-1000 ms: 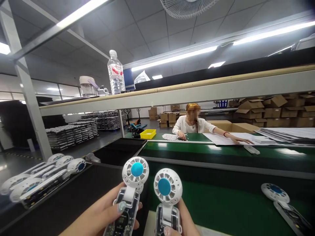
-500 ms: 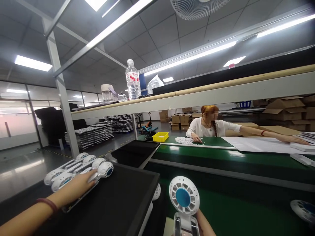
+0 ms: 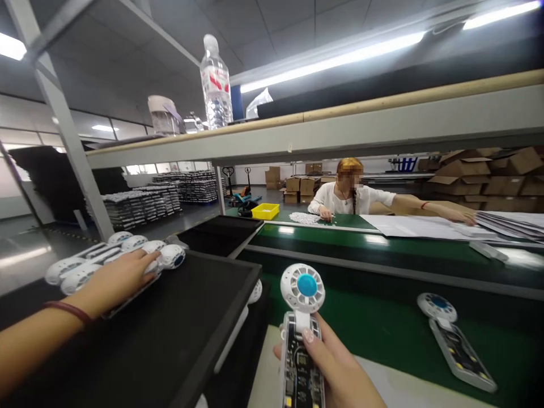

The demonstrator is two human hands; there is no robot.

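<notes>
My right hand (image 3: 335,362) is closed around an upright handheld fan (image 3: 302,334) with a white round head and blue centre. Its thumb presses near the fan's neck, and a circuit board shows through the clear handle. At the left, my left hand (image 3: 117,280) curls its fingers over the nearest handheld fan (image 3: 173,256) in a row of white fans (image 3: 121,238). That row lies on a black tray (image 3: 191,328); the palm hides part of the handles. Another handheld fan (image 3: 457,340) lies on the green belt (image 3: 382,323) at the right.
An overhead shelf (image 3: 263,133) carries a water bottle (image 3: 216,85). Across the belt a person in white (image 3: 352,195) touches small white parts (image 3: 306,218) and reaches toward paper sheets (image 3: 395,226). A yellow bin (image 3: 266,211) stands near them. Beyond the first tray is another black tray (image 3: 221,235).
The view has tilted downward. More of my right hand and its fan now shows, and the fan on the belt is fully visible. My left hand stays at the fan row.
</notes>
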